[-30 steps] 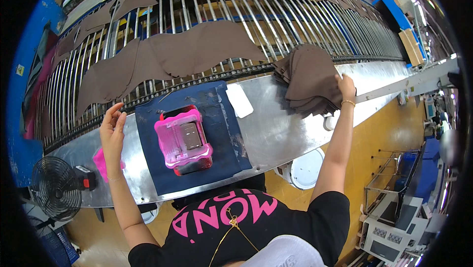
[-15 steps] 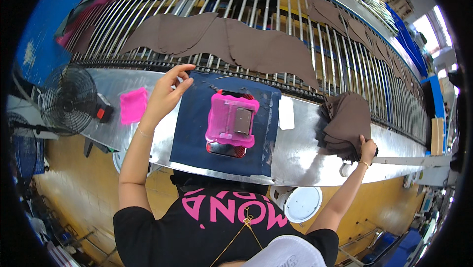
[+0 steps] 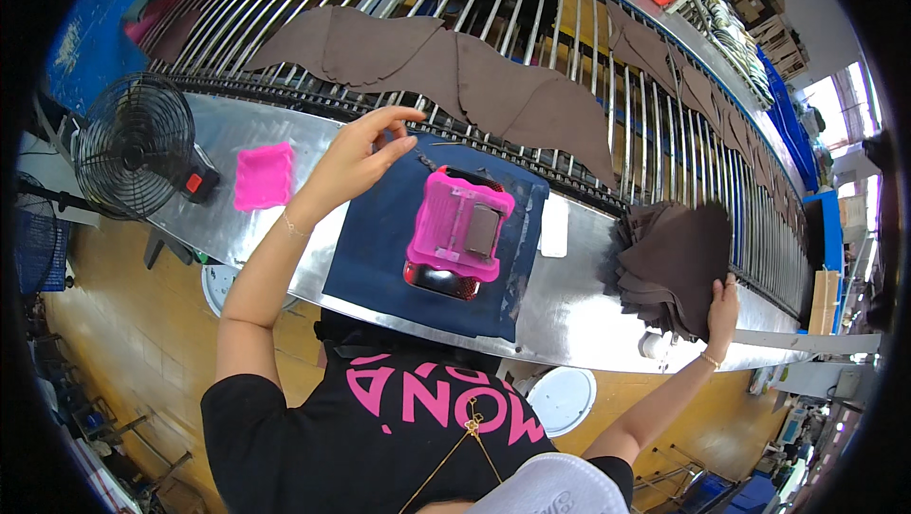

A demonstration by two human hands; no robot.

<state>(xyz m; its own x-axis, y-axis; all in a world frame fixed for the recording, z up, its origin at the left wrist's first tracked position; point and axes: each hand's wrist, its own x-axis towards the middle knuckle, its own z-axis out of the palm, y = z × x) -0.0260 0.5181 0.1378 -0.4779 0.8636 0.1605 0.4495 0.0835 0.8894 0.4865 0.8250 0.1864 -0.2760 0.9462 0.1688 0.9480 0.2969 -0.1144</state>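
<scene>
My left hand (image 3: 362, 158) hovers above the far left corner of a dark blue mat (image 3: 375, 267), palm down, with its fingers apart and nothing held. On the mat lies a pink ridged frame-like piece (image 3: 446, 220) with a brown block (image 3: 483, 231) set in it, over a red and black object (image 3: 441, 280). To the right, my right hand (image 3: 723, 313) pinches the edge of a dark brown fabric piece (image 3: 697, 248). That piece is partly raised from a fanned stack of similar pieces (image 3: 645, 291) on the metal table.
Beyond the table runs a rack of metal rollers (image 3: 560, 30) carrying several brown fabric pieces (image 3: 380, 49). A black fan (image 3: 138, 144) and a pink tray (image 3: 263, 177) are at the left. A white card-like item (image 3: 554, 227) lies beside the mat.
My right hand has raised the edge of the top fabric piece, spreading the stack. My left hand has shifted right over the mat's far edge. The whole view has tilted slightly.
</scene>
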